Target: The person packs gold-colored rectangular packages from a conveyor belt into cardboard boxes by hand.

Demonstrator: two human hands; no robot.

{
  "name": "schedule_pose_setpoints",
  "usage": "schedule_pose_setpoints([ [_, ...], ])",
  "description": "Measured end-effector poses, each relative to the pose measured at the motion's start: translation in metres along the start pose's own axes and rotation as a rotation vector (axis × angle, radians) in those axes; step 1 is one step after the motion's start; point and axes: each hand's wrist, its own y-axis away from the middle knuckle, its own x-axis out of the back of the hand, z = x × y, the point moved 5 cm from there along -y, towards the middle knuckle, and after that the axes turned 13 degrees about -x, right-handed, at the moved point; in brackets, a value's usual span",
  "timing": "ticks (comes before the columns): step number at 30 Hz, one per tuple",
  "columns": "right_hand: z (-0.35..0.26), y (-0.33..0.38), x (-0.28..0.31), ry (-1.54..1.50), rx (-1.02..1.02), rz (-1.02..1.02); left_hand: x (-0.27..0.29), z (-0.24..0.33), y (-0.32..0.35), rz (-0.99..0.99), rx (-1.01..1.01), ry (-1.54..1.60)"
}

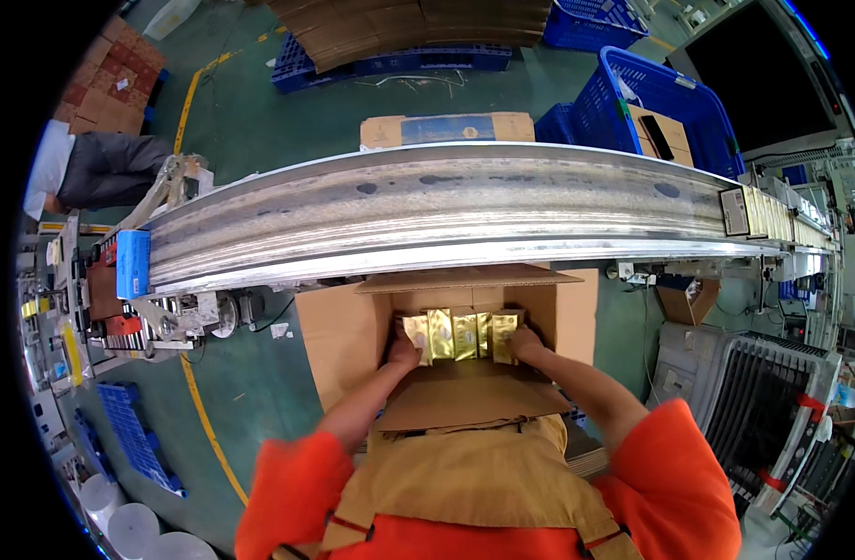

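An open cardboard box (332,355) stands in front of me with its flaps folded outward. Inside it, several shiny gold foil packets (465,336) form a side-by-side row. My left hand (405,351) grips the packet at the row's left end, fingers partly hidden behind it. At the opposite end, my right hand (525,345) is closed on the rightmost packet, its fingertips partly out of sight. The near flap (469,394) lies between the packets and my apron, and covers the lower part of the box's inside.
Just beyond the box runs a metal conveyor (446,210), with a blue box (133,264) at its left end and a row of small cartons (768,217) at its right. Blue crates (665,103) stand behind it. A grey finned heater (744,401) is on the right; a person (110,168) is far left.
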Motion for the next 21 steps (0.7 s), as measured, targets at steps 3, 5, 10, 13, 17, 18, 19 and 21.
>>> schedule_pose_setpoints([
  [3,-0.017,-0.016,0.027,0.102,-0.138,0.112,-0.041,-0.067,-0.045,0.344,0.044,-0.219],
  [5,-0.030,0.003,0.040,0.174,-0.050,0.093,-0.061,-0.088,-0.017,0.428,-0.153,0.010],
  [10,-0.047,0.023,0.031,0.040,0.204,-0.028,0.012,0.047,-0.002,-0.090,-0.546,-0.404],
  [13,-0.036,0.003,-0.011,-0.016,0.206,-0.061,0.016,0.055,0.001,-0.348,-0.470,-0.382],
  [17,-0.021,0.094,0.104,-0.274,0.679,0.031,0.020,0.120,0.020,-0.412,-0.488,-0.355],
  [18,0.002,0.120,0.140,-0.371,0.571,0.091,0.022,0.157,0.028,-0.445,-0.618,-0.437],
  [19,0.031,0.136,0.172,-0.582,0.661,0.332,0.009,0.173,0.027,-0.353,-0.755,-0.449],
  [21,0.112,0.168,0.223,-0.759,0.616,0.816,-0.010,0.216,0.028,-0.383,-0.865,-0.406],
])
